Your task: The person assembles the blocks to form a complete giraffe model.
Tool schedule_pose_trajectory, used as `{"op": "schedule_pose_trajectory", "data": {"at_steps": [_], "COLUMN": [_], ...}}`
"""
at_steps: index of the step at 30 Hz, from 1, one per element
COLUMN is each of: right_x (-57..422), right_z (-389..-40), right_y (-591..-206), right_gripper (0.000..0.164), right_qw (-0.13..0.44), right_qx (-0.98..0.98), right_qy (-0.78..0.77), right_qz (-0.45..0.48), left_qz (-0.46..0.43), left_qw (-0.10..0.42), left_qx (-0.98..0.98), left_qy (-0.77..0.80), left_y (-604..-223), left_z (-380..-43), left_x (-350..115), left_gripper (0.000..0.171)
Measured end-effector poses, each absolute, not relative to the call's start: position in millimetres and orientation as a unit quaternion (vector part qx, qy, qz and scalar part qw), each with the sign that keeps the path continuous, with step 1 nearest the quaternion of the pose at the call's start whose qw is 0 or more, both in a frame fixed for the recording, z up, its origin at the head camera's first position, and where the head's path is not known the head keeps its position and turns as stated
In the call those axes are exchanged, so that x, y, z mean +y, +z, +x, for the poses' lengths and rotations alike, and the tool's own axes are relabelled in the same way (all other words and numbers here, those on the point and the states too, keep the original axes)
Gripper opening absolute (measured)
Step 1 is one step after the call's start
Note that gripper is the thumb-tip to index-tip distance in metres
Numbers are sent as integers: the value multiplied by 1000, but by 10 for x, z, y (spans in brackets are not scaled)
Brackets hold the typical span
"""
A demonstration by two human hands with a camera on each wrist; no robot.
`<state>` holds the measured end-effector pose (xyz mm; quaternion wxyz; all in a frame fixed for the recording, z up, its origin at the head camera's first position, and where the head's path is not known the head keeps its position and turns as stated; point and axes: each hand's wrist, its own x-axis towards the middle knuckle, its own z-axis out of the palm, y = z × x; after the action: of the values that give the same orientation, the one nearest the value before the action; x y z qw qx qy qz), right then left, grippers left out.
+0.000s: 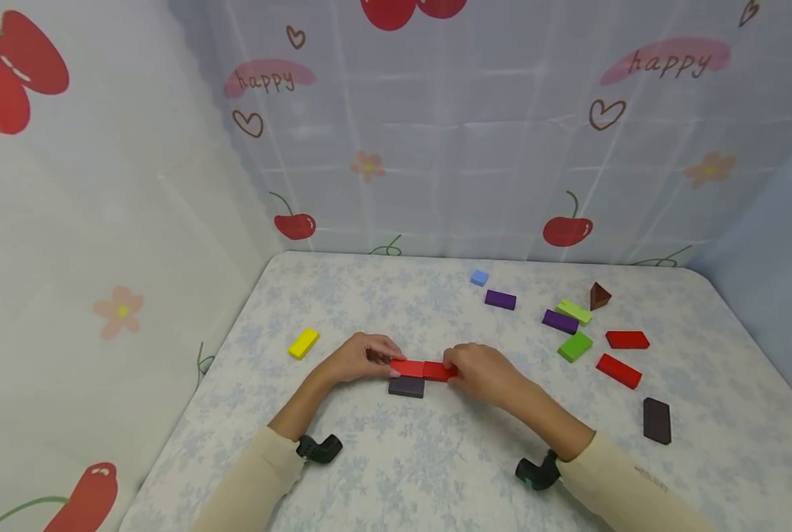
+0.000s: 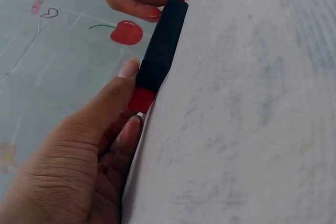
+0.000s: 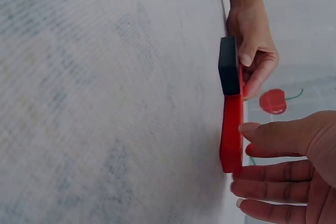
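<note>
Two red blocks lie end to end in a row: the left red block (image 1: 408, 368) and the right red block (image 1: 436, 372). Against the near side of the left one is a black block (image 1: 405, 388), seen close up in both wrist views. My left hand (image 1: 363, 357) pinches the outer end of the left red block between thumb and fingers. At the other end of the row, my right hand (image 1: 481, 372) holds the right red block by its outer end. In the right wrist view its thumb touches that block, with the other fingers partly behind it.
A yellow block (image 1: 304, 343) lies to the left. Toward the back right are purple blocks (image 1: 500, 299), green blocks (image 1: 575, 346), a small blue block (image 1: 479, 278) and a brown pyramid (image 1: 598, 296). Farther right lie more red blocks (image 1: 618, 371) and another black block (image 1: 657, 420).
</note>
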<state>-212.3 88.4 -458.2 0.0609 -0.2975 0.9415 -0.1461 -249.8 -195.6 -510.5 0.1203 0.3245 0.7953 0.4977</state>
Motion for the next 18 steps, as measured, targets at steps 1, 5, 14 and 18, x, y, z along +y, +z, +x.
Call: {"op": "schedule_pose_trajectory", "data": {"at_steps": [1, 5, 14, 18], "right_x": [911, 1097, 1757, 2047], "right_z": [-2113, -2051, -1862, -1789], "right_y": [-4562, -4483, -4392, -4466], "right_gripper": [15, 14, 21, 27], "right_qw": [62, 60, 8, -19], "right_qx": [942, 944, 956, 967], "right_qy": [-149, -183, -218, -202], "right_qz": [-294, -267, -198, -156], "left_qz": [325, 329, 332, 320], "left_qw": [119, 117, 114, 116], "left_qx": [796, 798, 800, 801], "left_qy": [497, 491, 487, 492], "left_y": [-5133, -5276, -5309, -5299], "left_z": [-2510, -2584, -2607, -2592], "left_x": [-1959, -1976, -1981, -1989], "left_gripper": [27, 31, 29, 28]}}
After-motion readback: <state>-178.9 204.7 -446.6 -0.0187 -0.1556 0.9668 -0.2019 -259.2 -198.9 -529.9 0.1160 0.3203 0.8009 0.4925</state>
